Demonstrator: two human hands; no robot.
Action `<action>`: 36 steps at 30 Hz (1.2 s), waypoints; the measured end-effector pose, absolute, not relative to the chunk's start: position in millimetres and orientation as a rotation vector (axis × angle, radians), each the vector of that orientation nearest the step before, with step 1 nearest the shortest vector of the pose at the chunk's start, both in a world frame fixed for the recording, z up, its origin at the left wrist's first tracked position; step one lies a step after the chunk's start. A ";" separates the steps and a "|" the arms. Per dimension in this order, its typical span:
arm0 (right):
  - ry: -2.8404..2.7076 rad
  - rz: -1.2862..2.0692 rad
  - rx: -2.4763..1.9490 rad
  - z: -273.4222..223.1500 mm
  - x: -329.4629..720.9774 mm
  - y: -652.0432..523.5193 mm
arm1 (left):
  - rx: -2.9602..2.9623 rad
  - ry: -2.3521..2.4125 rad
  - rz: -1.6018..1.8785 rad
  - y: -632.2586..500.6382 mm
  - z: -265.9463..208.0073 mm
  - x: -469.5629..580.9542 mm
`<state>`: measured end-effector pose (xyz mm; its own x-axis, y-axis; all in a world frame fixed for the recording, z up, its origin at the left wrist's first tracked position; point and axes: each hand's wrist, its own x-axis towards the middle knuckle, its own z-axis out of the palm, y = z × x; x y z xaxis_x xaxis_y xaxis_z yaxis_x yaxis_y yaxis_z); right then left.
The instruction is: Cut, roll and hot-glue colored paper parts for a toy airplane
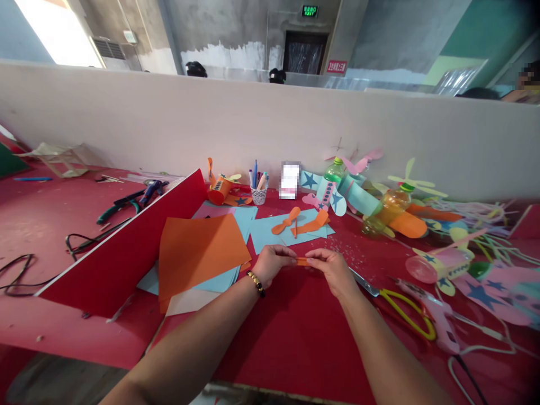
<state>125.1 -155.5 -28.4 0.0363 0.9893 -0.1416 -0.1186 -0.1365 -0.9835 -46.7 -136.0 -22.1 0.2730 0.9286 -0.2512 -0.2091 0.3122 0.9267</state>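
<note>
Between my two hands is a small narrow strip of orange paper point(302, 261), held just above the red tabletop. My left hand point(273, 263) wears a beaded bracelet and pinches the strip's left end. At the other end, the thumb and fingers of my right hand point(331, 268) are closed on it. Just beyond the hands lie an orange paper propeller shape point(287, 221) and a bent orange paper strip point(312, 224), both on light blue sheets point(265, 232). Orange sheets point(202, 244) are stacked to the left of my left hand.
Yellow-handled scissors point(407, 309) and a pink glue gun point(434, 315) with its cable lie at right. Bottle-and-paper planes point(396, 208) crowd behind them. A pen cup point(259, 194) and a phone point(289, 181) stand at the back. A red divider point(126, 253) rises at left; pliers point(122, 205) lie beyond it.
</note>
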 end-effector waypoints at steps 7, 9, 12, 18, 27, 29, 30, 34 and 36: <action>-1.150 1.249 -1.278 -28.8 126.5 -156.4 | 1.052 1.007 0.892 -134.2 -23.8 -48.3; -1.167 1.253 -1.290 -27.8 126.3 -157.1 | 1.154 1.008 0.862 -133.5 -24.9 -49.7; -1.178 1.279 -1.277 -24.6 125.9 -158.6 | 1.295 0.986 0.749 -134.8 -23.3 -51.7; -1.135 1.411 -1.260 -18.5 125.8 -160.6 | 1.374 0.975 0.627 -142.7 -12.8 -52.1; -1.181 1.432 -1.215 -15.7 127.6 -164.6 | 1.415 0.979 0.612 -146.6 -12.4 -51.8; -1.174 1.428 -1.209 -16.3 127.2 -164.7 | 1.441 0.996 0.608 -146.4 -13.8 -52.3; -1.172 1.423 -1.208 -16.7 127.1 -164.5 | 1.464 1.006 0.608 -146.3 -14.5 -52.5; -1.184 1.400 -1.242 -17.9 128.2 -163.7 | 1.579 1.029 0.611 -148.4 -16.8 -51.6; -1.205 1.410 -1.271 -17.3 130.0 -163.6 | 1.660 1.040 0.637 -151.7 -17.1 -49.2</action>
<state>130.0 -163.6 -17.3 -0.1068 0.9814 -0.1593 0.0043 -0.1597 -0.9871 -49.2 -151.7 -17.1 0.4846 0.8711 -0.0797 0.3254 -0.0950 0.9408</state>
